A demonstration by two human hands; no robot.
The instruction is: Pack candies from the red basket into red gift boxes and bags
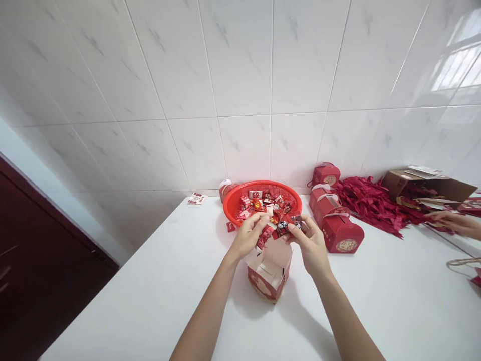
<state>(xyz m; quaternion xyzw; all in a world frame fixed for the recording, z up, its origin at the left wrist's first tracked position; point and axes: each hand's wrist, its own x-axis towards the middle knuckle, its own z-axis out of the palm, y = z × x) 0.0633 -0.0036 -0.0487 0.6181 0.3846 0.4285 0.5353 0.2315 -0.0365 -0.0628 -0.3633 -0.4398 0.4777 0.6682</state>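
We log the head view: the wearer's left hand point(246, 236) and right hand point(307, 243) are raised together over the white counter point(146, 296), fingers curled and narrowly closed. The left hand holds a bunch of red-wrapped sweets point(264, 236), and the right pinches a dark round-labelled sweet packet point(282, 227) among further wrappers. Directly below the hands stands an open red-and-white gift box point(269, 275), flaps up; we cannot see into it. Just beyond the hands, a red plastic basket point(263, 184) holds a heap of assorted wrapped sweets, and one loose red sweet point(230, 226) lies on the counter just beside it. To the right are two closed red gift boxes with handles point(337, 225) and a third point(326, 174) near the tiled wall point(240, 65). Beyond them lies a mass of red tassels point(370, 200) by an open cardboard carton point(428, 186). At the right edge, a co-worker's hand point(451, 223) reaches in near the tassels, well apart from the wearer's hands.
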